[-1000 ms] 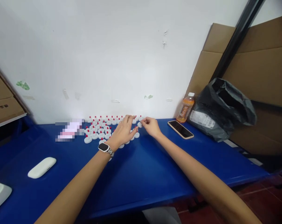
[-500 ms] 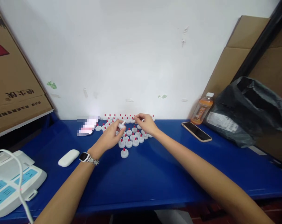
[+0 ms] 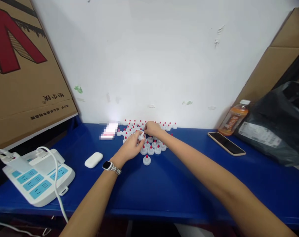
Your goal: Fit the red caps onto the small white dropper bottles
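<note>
My left hand (image 3: 131, 145) is closed around a white nozzle cap (image 3: 141, 136), whose bare spout points up and to the right with no red tip on it. Just beside that spout, my right hand (image 3: 153, 129) has its fingers pinched together. Whatever is between those fingertips is hidden or too small to name. Under and around both hands stand several white caps (image 3: 157, 150) with red tips, grouped on the blue table (image 3: 164, 184). One red-tipped cap (image 3: 146, 160) stands apart at the front.
To the left are a white earphone case (image 3: 93, 160), a power strip (image 3: 43, 184) with cables and a lit phone (image 3: 110, 131). On the right lie another phone (image 3: 226, 144), an orange drink bottle (image 3: 233, 118) and a black plastic bag (image 3: 275, 125). A white wall rises behind.
The view has swung left, so everything sits further right. My right hand has come closer to my left hand and the nozzle cap in it.
</note>
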The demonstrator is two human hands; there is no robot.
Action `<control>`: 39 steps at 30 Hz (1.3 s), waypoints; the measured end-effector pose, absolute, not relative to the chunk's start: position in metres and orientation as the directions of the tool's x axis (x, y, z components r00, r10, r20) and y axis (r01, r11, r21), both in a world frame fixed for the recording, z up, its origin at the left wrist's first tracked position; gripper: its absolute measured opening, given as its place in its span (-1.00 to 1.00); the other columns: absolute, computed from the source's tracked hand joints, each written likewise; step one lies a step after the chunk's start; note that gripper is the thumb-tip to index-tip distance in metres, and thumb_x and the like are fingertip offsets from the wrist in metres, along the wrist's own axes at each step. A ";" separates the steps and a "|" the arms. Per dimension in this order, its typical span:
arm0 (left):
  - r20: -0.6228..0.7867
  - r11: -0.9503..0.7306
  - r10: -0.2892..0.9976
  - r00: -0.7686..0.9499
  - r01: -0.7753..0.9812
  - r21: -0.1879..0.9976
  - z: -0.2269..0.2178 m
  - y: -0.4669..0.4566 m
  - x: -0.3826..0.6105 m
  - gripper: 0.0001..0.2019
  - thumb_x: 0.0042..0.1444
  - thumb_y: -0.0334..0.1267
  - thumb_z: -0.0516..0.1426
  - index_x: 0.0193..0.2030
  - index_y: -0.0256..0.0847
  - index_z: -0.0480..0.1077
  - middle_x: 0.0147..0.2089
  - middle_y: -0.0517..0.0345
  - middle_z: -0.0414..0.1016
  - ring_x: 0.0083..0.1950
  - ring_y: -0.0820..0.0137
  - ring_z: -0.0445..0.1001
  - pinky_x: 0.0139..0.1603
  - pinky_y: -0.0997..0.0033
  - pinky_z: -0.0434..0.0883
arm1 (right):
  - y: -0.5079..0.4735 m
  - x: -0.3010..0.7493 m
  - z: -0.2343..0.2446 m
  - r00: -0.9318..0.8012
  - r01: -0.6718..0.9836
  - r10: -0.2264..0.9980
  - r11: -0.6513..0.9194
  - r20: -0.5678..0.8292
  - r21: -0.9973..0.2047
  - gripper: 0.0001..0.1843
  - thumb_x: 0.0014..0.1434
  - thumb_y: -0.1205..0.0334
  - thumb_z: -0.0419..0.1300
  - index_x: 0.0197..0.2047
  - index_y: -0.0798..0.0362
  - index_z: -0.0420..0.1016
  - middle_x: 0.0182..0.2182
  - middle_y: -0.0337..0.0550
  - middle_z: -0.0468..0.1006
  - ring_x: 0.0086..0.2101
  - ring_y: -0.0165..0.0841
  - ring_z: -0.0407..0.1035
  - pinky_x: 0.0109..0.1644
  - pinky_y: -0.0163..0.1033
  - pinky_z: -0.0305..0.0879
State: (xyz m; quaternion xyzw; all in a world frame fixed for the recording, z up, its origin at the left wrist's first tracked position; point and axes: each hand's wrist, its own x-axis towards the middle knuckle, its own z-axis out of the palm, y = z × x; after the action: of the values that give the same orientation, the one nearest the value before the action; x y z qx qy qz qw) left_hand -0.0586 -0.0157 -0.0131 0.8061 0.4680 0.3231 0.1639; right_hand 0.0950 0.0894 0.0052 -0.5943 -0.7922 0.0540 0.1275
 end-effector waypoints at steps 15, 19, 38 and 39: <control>0.499 -0.553 0.808 0.314 0.698 0.456 -0.011 -0.022 -0.051 -0.69 0.37 -0.06 -0.06 0.09 -0.16 0.28 -0.06 -0.01 0.42 0.02 0.18 0.40 0.05 0.10 0.37 | 0.060 0.127 0.018 -0.145 0.487 0.943 0.332 0.299 -0.808 -0.89 0.07 0.36 0.22 -0.29 0.13 0.56 -0.44 -0.13 0.64 -0.39 -0.36 0.52 -0.25 -0.32 0.38; 0.530 -0.600 0.768 0.360 0.693 0.399 -0.009 -0.027 -0.042 -0.68 0.38 -0.06 -0.07 0.12 -0.18 0.27 -0.05 -0.02 0.42 0.02 0.17 0.39 0.09 0.07 0.36 | 0.025 0.145 0.011 -0.119 0.091 0.938 0.336 0.325 -0.937 -0.81 0.06 0.16 0.32 -0.30 0.11 0.58 -0.43 -0.15 0.63 -0.38 -0.36 0.48 -0.28 -0.29 0.35; 0.520 -0.673 0.694 0.498 0.706 0.221 -0.009 -0.034 -0.032 -0.73 0.39 -0.13 -0.11 0.02 -0.22 0.29 -0.17 -0.01 0.39 -0.11 0.19 0.34 -0.06 0.10 0.36 | -0.029 0.131 -0.013 0.046 0.062 0.873 0.482 0.485 -0.874 -0.65 0.16 -0.04 0.26 -0.13 0.05 0.54 -0.36 -0.17 0.59 -0.38 -0.36 0.44 -0.31 -0.29 0.35; 0.525 -0.673 0.691 0.496 0.707 0.218 -0.009 -0.034 -0.032 -0.73 0.39 -0.14 -0.10 0.01 -0.21 0.29 -0.18 0.00 0.39 -0.12 0.19 0.34 -0.06 0.10 0.37 | -0.030 0.130 -0.013 0.065 0.055 0.871 0.484 0.487 -0.873 -0.66 0.16 -0.04 0.26 -0.15 0.06 0.54 -0.37 -0.17 0.59 -0.38 -0.36 0.43 -0.32 -0.30 0.34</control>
State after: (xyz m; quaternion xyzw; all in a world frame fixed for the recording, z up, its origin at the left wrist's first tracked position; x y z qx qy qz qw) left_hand -0.0317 -0.0342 -0.0089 0.8649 0.4041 0.2975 -0.0127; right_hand 0.1300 -0.0297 -0.0134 -0.3865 -0.5991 0.3297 0.6188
